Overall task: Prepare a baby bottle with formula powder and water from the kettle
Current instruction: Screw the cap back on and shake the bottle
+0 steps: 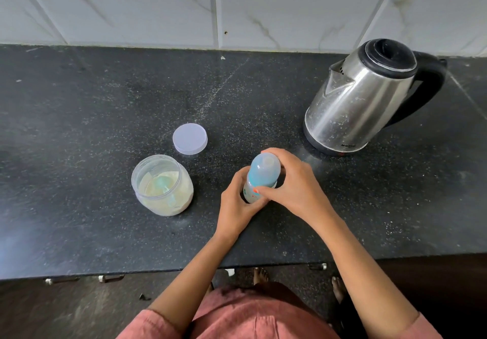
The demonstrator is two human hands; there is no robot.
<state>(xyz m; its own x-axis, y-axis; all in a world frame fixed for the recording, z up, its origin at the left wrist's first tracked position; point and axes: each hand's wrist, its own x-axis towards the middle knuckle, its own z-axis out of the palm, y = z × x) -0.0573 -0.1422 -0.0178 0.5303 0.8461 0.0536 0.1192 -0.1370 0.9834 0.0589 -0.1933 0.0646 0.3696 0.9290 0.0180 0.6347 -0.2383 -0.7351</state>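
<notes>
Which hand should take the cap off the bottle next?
Right hand: it already grips the blue cap from above, while the left hand steadies the baby bottle lower down on the counter.

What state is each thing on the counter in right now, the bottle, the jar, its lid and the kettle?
Bottle: upright on the counter, blue cap on, held by both hands.
Left hand: wrapped around the bottle's lower body.
Right hand: gripping the cap.
Jar: open, pale powder and a scoop inside.
Lid: off, lying flat behind the jar.
Kettle: upright, lid shut, untouched.
</notes>
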